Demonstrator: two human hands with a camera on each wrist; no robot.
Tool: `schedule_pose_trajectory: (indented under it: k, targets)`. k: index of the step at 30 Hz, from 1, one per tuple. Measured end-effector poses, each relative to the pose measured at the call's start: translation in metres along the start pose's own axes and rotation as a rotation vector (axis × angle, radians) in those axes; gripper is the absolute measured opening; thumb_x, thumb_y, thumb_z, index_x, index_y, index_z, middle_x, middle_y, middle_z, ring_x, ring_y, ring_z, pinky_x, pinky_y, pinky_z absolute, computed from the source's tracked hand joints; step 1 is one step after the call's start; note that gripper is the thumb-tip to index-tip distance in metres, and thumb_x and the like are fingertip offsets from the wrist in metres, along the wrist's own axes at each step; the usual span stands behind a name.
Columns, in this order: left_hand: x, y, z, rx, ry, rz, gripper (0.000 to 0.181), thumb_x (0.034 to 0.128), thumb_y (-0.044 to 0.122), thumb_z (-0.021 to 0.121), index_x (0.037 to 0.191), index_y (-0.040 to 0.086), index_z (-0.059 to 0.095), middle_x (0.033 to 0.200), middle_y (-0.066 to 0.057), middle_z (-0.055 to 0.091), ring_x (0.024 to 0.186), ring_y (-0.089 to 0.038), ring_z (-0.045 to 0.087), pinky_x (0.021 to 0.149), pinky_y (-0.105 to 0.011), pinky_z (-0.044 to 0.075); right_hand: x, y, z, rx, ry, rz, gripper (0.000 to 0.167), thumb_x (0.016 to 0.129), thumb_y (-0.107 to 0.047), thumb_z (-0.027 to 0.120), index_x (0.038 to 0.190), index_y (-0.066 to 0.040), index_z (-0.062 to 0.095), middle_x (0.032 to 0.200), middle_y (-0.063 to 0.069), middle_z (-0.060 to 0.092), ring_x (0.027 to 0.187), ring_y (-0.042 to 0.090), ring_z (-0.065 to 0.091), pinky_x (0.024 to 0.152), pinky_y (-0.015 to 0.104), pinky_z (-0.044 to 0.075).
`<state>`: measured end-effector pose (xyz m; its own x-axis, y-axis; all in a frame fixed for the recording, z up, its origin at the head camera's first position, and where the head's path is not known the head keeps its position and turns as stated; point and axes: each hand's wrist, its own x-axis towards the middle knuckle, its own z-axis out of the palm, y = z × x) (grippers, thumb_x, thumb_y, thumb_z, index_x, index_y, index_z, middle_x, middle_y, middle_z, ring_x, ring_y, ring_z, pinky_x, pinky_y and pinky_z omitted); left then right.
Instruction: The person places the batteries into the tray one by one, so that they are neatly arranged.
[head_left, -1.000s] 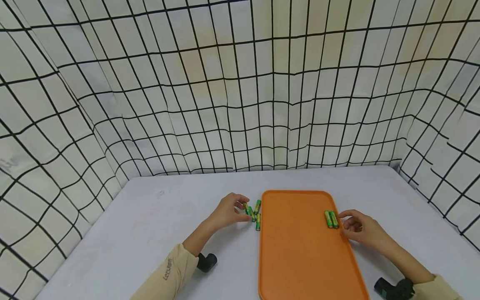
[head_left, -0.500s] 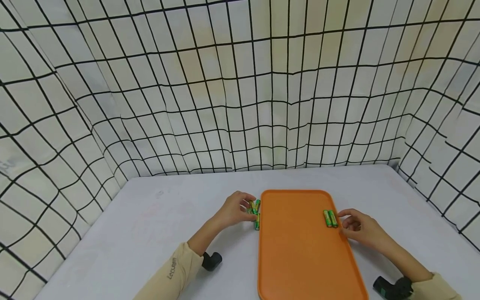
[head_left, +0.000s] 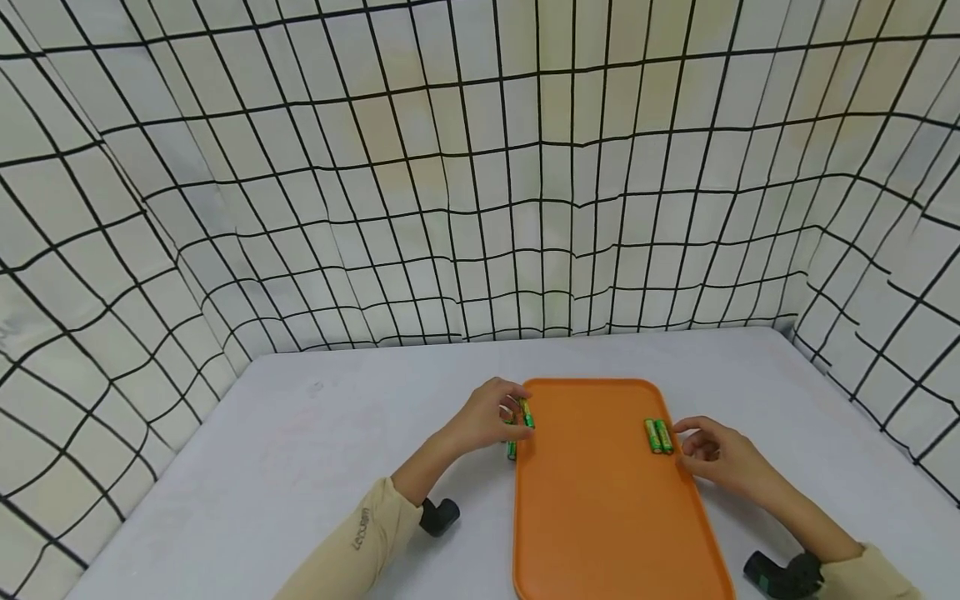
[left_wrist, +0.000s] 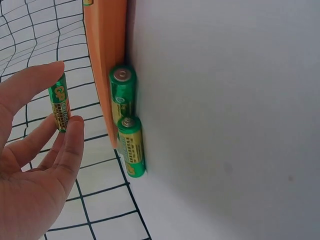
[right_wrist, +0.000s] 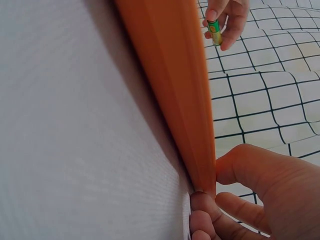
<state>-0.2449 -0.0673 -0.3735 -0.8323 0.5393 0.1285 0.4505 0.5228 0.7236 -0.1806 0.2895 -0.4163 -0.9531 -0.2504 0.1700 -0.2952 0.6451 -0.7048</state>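
My left hand [head_left: 483,418] pinches a green and yellow battery [left_wrist: 60,104] between thumb and fingertips, just above the left rim of the orange tray [head_left: 600,500]. Beneath that hand, more batteries [left_wrist: 131,147] lie on the table against the tray's outer left wall, partly hidden in the head view. Two batteries [head_left: 658,436] lie side by side inside the tray near its right rim. My right hand [head_left: 727,457] holds that rim, its thumb [right_wrist: 235,162] and curled fingers [right_wrist: 203,204] at the tray's edge.
A white table [head_left: 360,417] bears the tray, with bare surface to the left. White walls with a black grid [head_left: 480,208] rise behind and at both sides. Each wrist carries a black camera mount [head_left: 438,517].
My left hand has picked a battery from the group beside the tray and moved right, bringing it over the left rim. My right hand and the two batteries in the tray stay put.
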Motion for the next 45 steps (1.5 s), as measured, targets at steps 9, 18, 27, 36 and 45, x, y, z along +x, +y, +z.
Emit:
schedule_pose_trajectory:
  k: [9,18,27,36,45]
  targets:
    - [0.011,0.008,0.006,0.038,-0.021,0.036,0.05,0.0811,0.011,0.08,0.123,-0.006,0.059,0.112,-0.014,0.054,0.102,-0.027,0.06,0.087,-0.038,0.053,0.002,-0.001,-0.001,-0.022,0.014,-0.014,0.037,0.084,-0.005,0.073,0.117,0.004,0.058,0.084,0.0,0.06,0.069,0.002,0.051,0.06,0.023,0.044]
    - [0.019,0.017,0.014,0.0,-0.056,0.053,0.052,0.0811,0.01,0.08,0.125,-0.006,0.058,0.115,-0.014,0.052,0.104,-0.027,0.06,0.089,-0.034,0.053,0.003,0.0,-0.001,-0.012,0.023,-0.031,0.037,0.083,-0.004,0.072,0.116,0.004,0.058,0.083,0.001,0.059,0.069,0.002,0.05,0.061,0.023,0.044]
    - [0.025,0.023,0.022,-0.037,-0.084,0.088,0.051,0.0812,0.008,0.079,0.125,-0.007,0.057,0.117,-0.015,0.051,0.104,-0.027,0.06,0.089,-0.029,0.053,0.002,0.003,0.0,0.004,0.022,-0.034,0.036,0.084,-0.003,0.071,0.116,0.005,0.057,0.085,0.002,0.059,0.069,0.002,0.05,0.06,0.023,0.044]
    - [0.033,0.029,0.031,-0.038,-0.101,0.105,0.051,0.081,0.009,0.08,0.125,-0.005,0.059,0.116,-0.013,0.054,0.104,-0.025,0.062,0.087,-0.026,0.053,0.001,0.003,0.0,0.01,0.016,-0.015,0.037,0.083,-0.003,0.072,0.116,0.005,0.057,0.084,0.002,0.059,0.069,0.002,0.049,0.06,0.023,0.044]
    - [0.038,0.037,0.042,-0.053,-0.129,0.108,0.052,0.0812,0.011,0.08,0.126,-0.003,0.058,0.118,-0.01,0.054,0.105,-0.024,0.061,0.088,-0.023,0.051,0.001,0.003,0.0,0.021,0.008,-0.02,0.037,0.083,-0.004,0.072,0.116,0.005,0.057,0.085,0.002,0.058,0.069,0.003,0.048,0.06,0.022,0.044]
